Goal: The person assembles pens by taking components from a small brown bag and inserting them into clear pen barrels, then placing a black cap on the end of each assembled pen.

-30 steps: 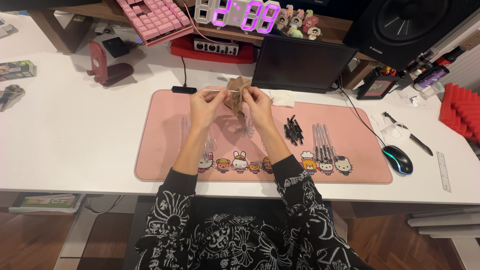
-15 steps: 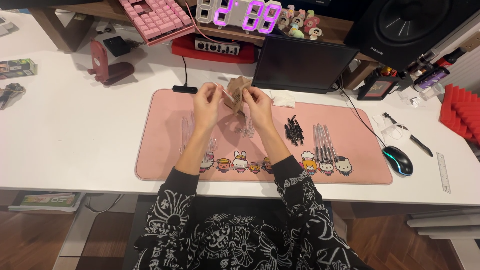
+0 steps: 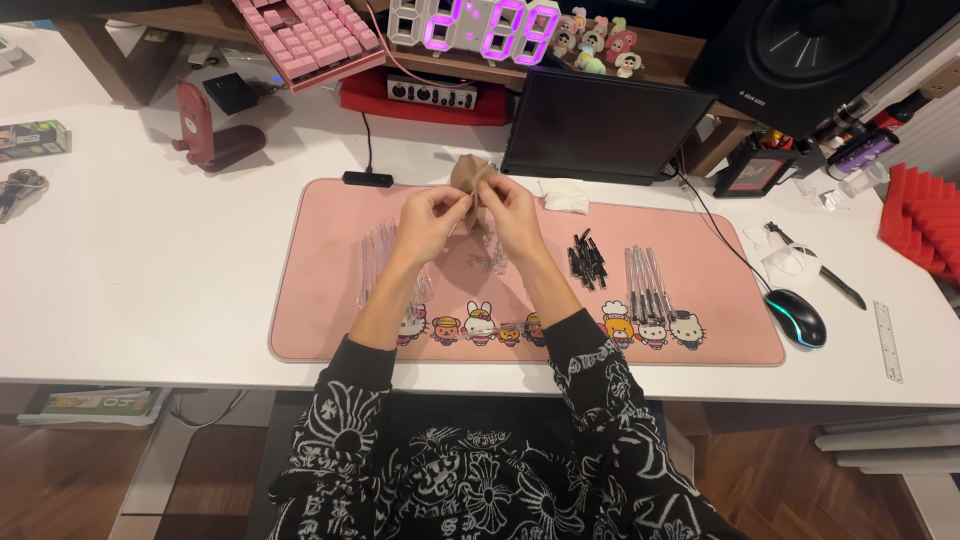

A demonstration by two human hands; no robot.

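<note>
Brown pouch (image 3: 472,178) — both hands' fingers (image 3: 462,203) pinching, raised

Bright, even overhead light, soft shadows, sharp focus, slight wide-angle edge distortion.

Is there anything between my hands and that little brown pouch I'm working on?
Nothing visible. The left hand and right hand both already pinch the brown pouch, held up above the pink desk mat.
</note>
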